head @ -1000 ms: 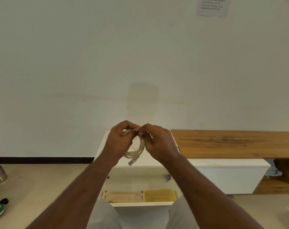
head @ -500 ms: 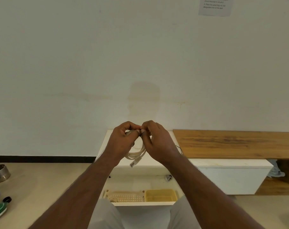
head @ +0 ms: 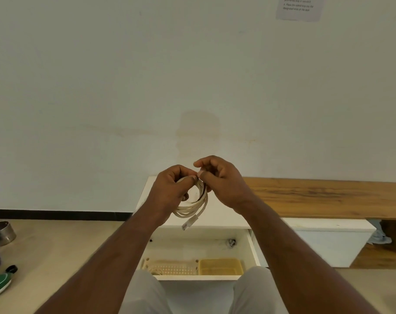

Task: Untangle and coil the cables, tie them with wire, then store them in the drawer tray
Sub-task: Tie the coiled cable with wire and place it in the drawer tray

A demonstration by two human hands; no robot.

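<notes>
White cabinet (head: pixel 217 217) w/ open drawer (head: pixel 192 245) below the hands; wood worktop (head: pixel 328 198) to the right. In drawer front: cream perforated tray (head: pixel 170 267) beside yellow tray (head: pixel 219 266). Left hand (head: pixel 170 191) grips the coiled cream cable (head: pixel 199 207), held up over the cabinet, plug (head: pixel 189 223) dangling. Right hand (head: pixel 224 184) pinches at coil's top; dark wire (head: pixel 201 197) runs along the coil there.
</notes>
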